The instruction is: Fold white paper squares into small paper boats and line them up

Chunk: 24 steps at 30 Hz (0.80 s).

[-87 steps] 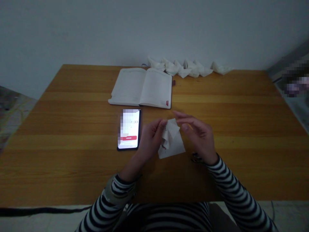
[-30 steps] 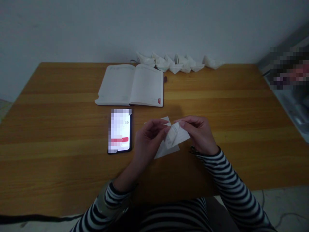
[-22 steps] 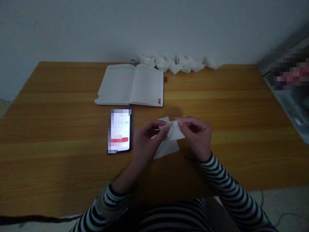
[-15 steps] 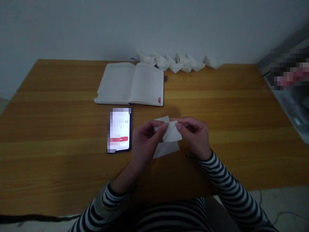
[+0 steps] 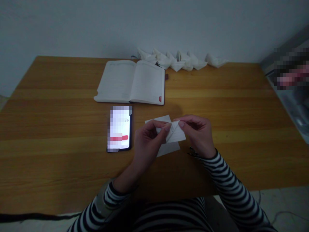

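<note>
Between my two hands is a small folded piece of white paper point(image 5: 177, 133), with a diagonal flap across it. My left hand point(image 5: 151, 138) pinches its left side between thumb and fingers. On the upper right corner, my right hand point(image 5: 199, 133) grips the paper with thumb and forefinger. Beneath it, a flat white sheet point(image 5: 169, 149) lies on the table, partly covered by my hands and the folded paper. Left of my left hand rests a phone point(image 5: 120, 129) with its screen lit.
An open notebook point(image 5: 116, 80) lies on the wooden table point(image 5: 60, 129) beyond the phone. Several folded white paper boats point(image 5: 177, 62) stand in a row along the wall at the back. A partly blurred-out object point(image 5: 292, 75) is at the far right.
Both hands have shifted slightly to the right with the folded paper. The flap's diagonal edge shows more plainly, and more of the sheet's upper left is visible.
</note>
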Available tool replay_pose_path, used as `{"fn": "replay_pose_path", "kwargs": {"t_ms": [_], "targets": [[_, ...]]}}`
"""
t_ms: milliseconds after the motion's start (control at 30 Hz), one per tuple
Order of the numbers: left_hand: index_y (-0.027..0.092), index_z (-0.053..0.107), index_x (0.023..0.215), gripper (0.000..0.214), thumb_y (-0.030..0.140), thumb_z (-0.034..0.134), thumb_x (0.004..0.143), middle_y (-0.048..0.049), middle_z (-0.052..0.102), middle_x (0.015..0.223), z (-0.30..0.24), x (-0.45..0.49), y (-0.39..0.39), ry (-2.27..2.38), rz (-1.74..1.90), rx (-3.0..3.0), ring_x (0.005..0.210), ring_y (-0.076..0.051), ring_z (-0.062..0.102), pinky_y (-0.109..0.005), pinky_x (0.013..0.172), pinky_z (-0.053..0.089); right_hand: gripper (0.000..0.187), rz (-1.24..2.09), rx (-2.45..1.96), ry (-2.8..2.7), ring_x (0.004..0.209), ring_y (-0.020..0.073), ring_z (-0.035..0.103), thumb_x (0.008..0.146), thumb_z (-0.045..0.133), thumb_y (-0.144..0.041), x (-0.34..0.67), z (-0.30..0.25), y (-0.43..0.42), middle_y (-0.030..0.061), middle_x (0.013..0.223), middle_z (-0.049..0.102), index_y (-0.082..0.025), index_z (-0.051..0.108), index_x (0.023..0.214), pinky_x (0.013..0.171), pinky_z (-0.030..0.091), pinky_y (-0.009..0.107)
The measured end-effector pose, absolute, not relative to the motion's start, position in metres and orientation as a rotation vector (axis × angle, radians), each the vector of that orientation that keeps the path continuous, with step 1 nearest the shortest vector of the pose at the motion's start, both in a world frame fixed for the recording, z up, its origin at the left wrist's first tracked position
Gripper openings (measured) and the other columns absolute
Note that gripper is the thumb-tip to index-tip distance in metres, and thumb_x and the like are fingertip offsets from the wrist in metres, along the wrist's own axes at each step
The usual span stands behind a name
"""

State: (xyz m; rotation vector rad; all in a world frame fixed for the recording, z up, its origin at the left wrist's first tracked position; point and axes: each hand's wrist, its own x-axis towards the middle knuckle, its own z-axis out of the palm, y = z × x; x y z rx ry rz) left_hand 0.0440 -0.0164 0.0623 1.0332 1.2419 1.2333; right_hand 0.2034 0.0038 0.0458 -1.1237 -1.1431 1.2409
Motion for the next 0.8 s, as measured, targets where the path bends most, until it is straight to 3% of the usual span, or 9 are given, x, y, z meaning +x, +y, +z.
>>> {"fn": "replay_pose_path", "kwargs": {"t_ms": [467,800], "targets": [[0.017,0.069,0.077,0.009,0.023,0.073,0.082,-0.0032,0.074,0.084,0.049,0.055,-0.022,1.285,1.390,1.196,0.071,-0.012,0.065,-0.022,0.063,0.052,0.004,1.255,-1.176,-0.902,0.058,0.0100,0.062,0.075,0.075,-0.022,0.189,0.042,0.000,-0.0016,0.066,0.072,-0.022,0.075,0.071,0.056,0.048,0.021],[0.017,0.069,0.074,0.010,0.023,0.075,0.080,-0.0046,0.075,0.086,0.045,0.052,-0.019,1.318,1.433,1.269,0.072,-0.012,0.067,-0.023,0.063,0.055,0.014,1.242,-1.249,-1.015,0.056,0.0121,0.060,0.079,0.075,-0.034,0.194,0.050,0.001,-0.0009,0.061,0.068,-0.020,0.076,0.074,0.055,0.050,0.024]]}}
